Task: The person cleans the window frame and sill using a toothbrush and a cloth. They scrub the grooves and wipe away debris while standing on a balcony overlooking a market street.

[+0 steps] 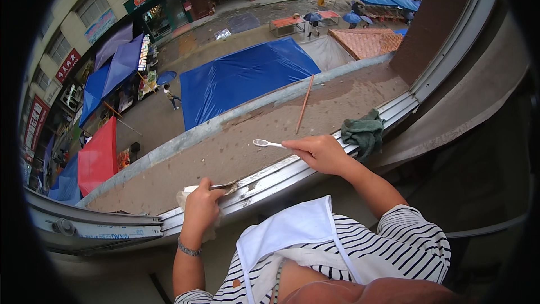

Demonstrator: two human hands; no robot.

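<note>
- Head view: we look down over an open window at a street well below; the metal window track [270,177] runs from 8 o'clock up to 2 o'clock across the picture, with a dusty concrete ledge [225,152] just beyond it.
- At 12 o'clock from the picture's middle, our right hand [320,153] holds a small white plastic spoon [265,143] by the end of its handle, bowl pointing toward 9 o'clock, just above the ledge. We judge the spoon light, stiff and a little brittle; the handle end is the natural place to take it.
- The right fingers [298,145] are closed in a pinch on the handle, the rest of the hand curled.
- At 7 o'clock, our left hand [201,207] rests on the track, its fingers closed around a pale crumpled cloth [183,198] and a thin flat tool [222,187] whose tip touches the track's flaking groove. What kind of tool it is we cannot tell. The cloth looks soft and light and can be bunched anywhere.
- A dark green rag [363,132] lies heaped on the track at 2 o'clock, just beside the right wrist.
- A thin wooden stick [304,104] lies on the ledge at 12 o'clock, apart from both hands.
- A metal bracelet [189,249] sits on the left wrist.
</note>
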